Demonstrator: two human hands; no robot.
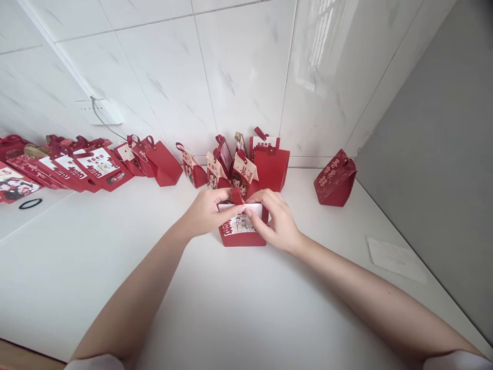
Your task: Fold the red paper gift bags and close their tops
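Note:
A red gift box (243, 239) with a white printed panel and a red ribbon loop (236, 195) stands upright on the white table, right in front of me. My left hand (206, 211) pinches its top edge from the left, thumb on the near face. From the right, my right hand (276, 218) pinches the same top edge, its thumb lying over the printed panel. Both sets of fingertips nearly meet just below the ribbon loop. The back of the box is hidden from me.
Several finished-looking red boxes (274, 167) stand close behind my hands. A lone red box (336, 178) is at the right, near a white paper (395, 258). Flat and standing boxes (102, 167) line the wall at left, beside a black ring (30, 204). A cable hangs from a wall socket (100, 112).

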